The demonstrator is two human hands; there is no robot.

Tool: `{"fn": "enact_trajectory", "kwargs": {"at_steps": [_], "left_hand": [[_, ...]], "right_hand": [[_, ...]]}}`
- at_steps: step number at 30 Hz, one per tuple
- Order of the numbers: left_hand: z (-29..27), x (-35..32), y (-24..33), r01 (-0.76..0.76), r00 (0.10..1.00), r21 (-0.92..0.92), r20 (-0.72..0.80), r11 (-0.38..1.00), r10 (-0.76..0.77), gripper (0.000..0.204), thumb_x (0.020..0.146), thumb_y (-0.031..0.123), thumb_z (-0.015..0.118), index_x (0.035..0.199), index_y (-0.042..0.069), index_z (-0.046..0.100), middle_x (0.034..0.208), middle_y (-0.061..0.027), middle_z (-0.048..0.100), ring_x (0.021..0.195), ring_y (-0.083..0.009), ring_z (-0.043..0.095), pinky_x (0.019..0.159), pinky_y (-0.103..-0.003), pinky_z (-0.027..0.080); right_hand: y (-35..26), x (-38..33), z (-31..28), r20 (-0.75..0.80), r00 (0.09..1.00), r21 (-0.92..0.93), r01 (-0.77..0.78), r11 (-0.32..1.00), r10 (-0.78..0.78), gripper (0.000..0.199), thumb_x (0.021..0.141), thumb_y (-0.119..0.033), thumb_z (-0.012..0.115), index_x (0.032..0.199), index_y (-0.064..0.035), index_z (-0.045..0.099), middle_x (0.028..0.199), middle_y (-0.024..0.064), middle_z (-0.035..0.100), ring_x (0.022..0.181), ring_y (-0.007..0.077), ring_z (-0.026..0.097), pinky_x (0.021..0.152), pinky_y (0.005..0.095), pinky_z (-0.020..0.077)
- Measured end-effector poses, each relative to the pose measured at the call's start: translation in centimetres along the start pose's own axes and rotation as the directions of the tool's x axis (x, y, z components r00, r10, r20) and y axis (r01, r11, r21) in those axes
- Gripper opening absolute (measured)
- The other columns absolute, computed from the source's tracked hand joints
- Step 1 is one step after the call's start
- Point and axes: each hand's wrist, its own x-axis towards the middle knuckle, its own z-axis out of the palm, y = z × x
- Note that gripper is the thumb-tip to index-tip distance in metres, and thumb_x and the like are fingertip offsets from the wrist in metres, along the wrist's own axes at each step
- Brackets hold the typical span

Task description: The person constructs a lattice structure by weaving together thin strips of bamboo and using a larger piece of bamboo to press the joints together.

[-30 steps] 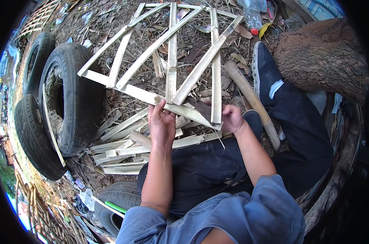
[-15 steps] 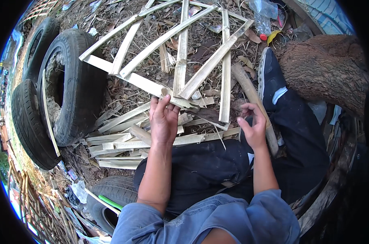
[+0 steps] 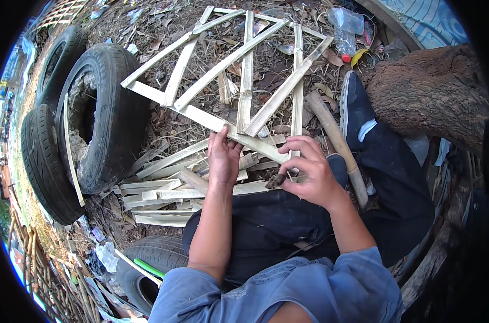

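A lattice frame of pale split-bamboo strips (image 3: 205,119) lies on the ground in front of me, its crosspieces set in a zigzag. My left hand (image 3: 224,160) is closed on the frame's near strip, thumb on top and fingers beneath. Close to that strip's right end is my right hand (image 3: 311,175), its fingers curled. A small dark brown clump (image 3: 276,181) shows at the tip of my right thumb, pinched there as far as I can see. What exactly it is stays unclear. My right fingertips partly hide the strip's end.
Loose bamboo strips (image 3: 163,192) are piled beside my left forearm. Old tyres (image 3: 118,118) stand at the left, and another tyre (image 3: 163,248) lies nearer. A round wooden stick (image 3: 339,142) lies by my shoe. Right of it is a thick tree trunk (image 3: 427,91); a plastic bottle (image 3: 346,32) lies beyond.
My right hand has moved left to the near strip's end, and the dark clump now shows at its thumb. The frame's near strip has shifted slightly right, with my left hand still on it.
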Motion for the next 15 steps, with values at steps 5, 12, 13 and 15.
{"fn": "enact_trajectory", "kwargs": {"at_steps": [5,12,13,15], "left_hand": [[-1.5,0.0,1.4,-0.012,0.999,0.077,-0.040,0.997,0.015,0.027,0.096,0.023,0.060,0.116,0.008,0.047,0.116,-0.0099,0.056,0.110,-0.0245,0.058,0.097,-0.042,0.048],[0.6,-0.2,-0.3,0.016,1.000,0.181,-0.024,0.983,-0.012,0.038,0.092,0.008,0.065,0.124,0.006,0.045,0.113,-0.0093,0.060,0.101,-0.0207,0.065,0.083,-0.036,0.054],[0.3,-0.1,-0.4,0.017,1.000,0.239,-0.023,0.971,-0.012,0.035,0.091,0.008,0.066,0.120,0.007,0.047,0.112,-0.0077,0.060,0.103,-0.0213,0.064,0.084,-0.038,0.055],[-0.6,0.1,0.0,0.008,0.998,0.250,-0.055,0.968,0.006,0.036,0.090,0.007,0.068,0.120,0.006,0.047,0.109,-0.0075,0.062,0.097,-0.0210,0.066,0.080,-0.037,0.056]], "right_hand": [[0.2,-3.0,-7.9,-0.674,0.680,0.228,-0.179,0.957,0.288,0.028,0.077,-0.006,0.081,0.100,0.0008,0.067,0.112,0.0091,0.065,0.110,0.0173,0.060,0.096,0.0319,0.0458],[3.0,-8.3,-17.7,-0.923,0.347,-0.292,-0.343,0.893,-0.168,0.038,0.091,-0.008,0.070,0.124,0.0056,0.055,0.118,0.0124,0.063,0.103,0.0163,0.060,0.091,0.0308,0.0484],[2.6,-6.6,-13.4,-0.881,0.459,-0.033,-0.298,0.954,0.113,0.040,0.088,-0.010,0.073,0.123,0.0019,0.057,0.116,0.0101,0.063,0.104,0.0171,0.058,0.092,0.0321,0.0467],[1.0,-2.9,-7.3,-0.426,0.856,-0.336,-0.450,0.827,0.293,0.044,0.077,-0.012,0.078,0.117,-0.0045,0.063,0.111,0.0135,0.064,0.105,0.0283,0.061,0.096,0.0391,0.0431]]}}
